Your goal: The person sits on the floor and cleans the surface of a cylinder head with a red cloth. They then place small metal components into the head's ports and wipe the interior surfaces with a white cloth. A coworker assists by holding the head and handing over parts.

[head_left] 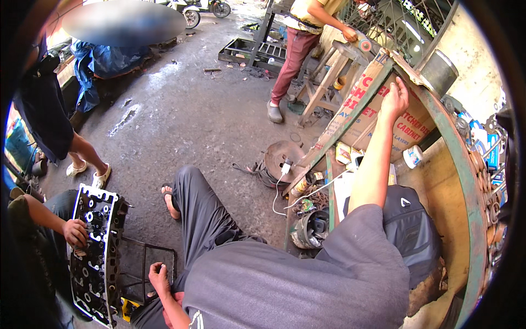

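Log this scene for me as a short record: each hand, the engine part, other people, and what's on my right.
Left grip: fingers curled, near a black metal frame; contents unclear
Right grip: raised in front of printed cardboard; contact unclear
Engine part: at left, another person's hand on it
Others: a person in reddish trousers stands beyond the cardboard
Right side: dark backpack below the raised arm

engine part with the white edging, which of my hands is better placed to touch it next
Probably your left hand: it is nearer the engine part, while your right hand is raised by the green frame.
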Demonstrator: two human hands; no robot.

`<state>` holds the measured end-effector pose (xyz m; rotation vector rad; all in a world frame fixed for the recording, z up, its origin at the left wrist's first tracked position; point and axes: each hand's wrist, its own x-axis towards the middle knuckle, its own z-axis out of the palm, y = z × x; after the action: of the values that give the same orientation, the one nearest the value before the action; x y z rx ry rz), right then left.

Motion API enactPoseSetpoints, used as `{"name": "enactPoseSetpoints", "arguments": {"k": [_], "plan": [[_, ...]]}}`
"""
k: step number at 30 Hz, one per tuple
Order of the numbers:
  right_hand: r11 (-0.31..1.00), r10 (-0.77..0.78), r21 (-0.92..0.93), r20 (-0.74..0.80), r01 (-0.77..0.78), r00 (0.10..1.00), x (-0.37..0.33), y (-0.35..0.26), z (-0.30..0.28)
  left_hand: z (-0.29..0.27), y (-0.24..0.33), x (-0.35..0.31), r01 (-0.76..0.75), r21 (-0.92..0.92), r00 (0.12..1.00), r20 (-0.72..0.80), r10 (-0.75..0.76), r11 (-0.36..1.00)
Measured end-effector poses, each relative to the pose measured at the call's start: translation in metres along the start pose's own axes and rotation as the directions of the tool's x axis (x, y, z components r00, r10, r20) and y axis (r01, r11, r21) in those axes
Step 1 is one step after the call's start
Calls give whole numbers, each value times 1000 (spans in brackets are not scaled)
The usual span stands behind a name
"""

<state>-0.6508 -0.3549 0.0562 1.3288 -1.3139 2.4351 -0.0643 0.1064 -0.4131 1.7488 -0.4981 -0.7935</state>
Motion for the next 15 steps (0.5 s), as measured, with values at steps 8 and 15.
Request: {"name": "enactPoseSetpoints", "arguments": {"k": [8, 15], "plan": [[982, 151, 116, 14, -151, 988, 38, 34, 1, 3, 9, -3, 16, -62, 1000, -8, -16, 998], [967, 192, -247, 540, -64, 820, 101, 74, -23, 6, 28, -18, 55, 238, 997, -65, -41, 970]]}}
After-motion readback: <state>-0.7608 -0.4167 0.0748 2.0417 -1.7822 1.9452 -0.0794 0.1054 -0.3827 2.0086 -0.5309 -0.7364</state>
